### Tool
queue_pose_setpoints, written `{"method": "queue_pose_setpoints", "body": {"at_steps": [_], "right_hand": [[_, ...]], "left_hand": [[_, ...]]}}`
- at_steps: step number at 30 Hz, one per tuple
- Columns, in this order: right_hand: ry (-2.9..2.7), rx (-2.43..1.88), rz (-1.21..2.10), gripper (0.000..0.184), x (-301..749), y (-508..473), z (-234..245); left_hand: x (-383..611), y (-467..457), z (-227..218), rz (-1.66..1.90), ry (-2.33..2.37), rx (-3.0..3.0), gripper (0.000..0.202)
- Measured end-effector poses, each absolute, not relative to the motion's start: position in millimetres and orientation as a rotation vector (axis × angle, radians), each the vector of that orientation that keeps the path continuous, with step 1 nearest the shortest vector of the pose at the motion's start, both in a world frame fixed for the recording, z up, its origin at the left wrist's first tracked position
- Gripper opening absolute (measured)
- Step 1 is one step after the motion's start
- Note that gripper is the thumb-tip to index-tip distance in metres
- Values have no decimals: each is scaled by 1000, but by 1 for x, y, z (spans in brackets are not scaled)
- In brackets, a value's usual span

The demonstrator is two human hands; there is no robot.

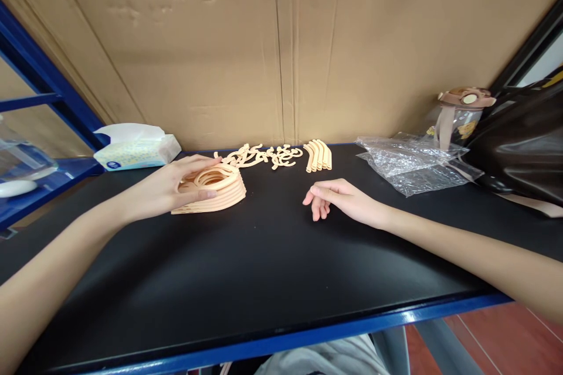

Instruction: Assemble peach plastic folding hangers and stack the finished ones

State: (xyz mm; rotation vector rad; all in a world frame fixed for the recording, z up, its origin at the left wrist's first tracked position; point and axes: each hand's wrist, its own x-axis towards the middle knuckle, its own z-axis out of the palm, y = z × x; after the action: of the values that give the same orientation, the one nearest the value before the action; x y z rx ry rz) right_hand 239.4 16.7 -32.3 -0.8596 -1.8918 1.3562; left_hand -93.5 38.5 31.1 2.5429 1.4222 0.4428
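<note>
My left hand (pixel 176 184) rests on a stack of peach plastic ring-shaped pieces (pixel 220 190) on the black tabletop (pixel 264 269), thumb along the near side and fingers over the top, gripping the stack. My right hand (pixel 336 198) hovers over bare tabletop to the right of the stack, fingers loosely curled downward and holding nothing. Behind the stack lies a scatter of small peach hook-shaped parts (pixel 264 156). A neat row of curved peach strips (pixel 319 154) sits beside them.
A tissue pack (pixel 136 149) lies at the back left by a blue frame (pixel 48 94). Crumpled clear plastic bags (pixel 413 164), a lidded cup (pixel 460 114) and a dark bag (pixel 523 146) crowd the back right. Cardboard walls the rear.
</note>
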Motion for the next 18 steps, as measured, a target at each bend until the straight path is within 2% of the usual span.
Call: {"method": "queue_pose_setpoints", "body": {"at_steps": [18], "right_hand": [[-1931, -838, 1349, 27, 240, 17, -34]], "left_hand": [[-94, 39, 29, 399, 1415, 2625, 63]]}}
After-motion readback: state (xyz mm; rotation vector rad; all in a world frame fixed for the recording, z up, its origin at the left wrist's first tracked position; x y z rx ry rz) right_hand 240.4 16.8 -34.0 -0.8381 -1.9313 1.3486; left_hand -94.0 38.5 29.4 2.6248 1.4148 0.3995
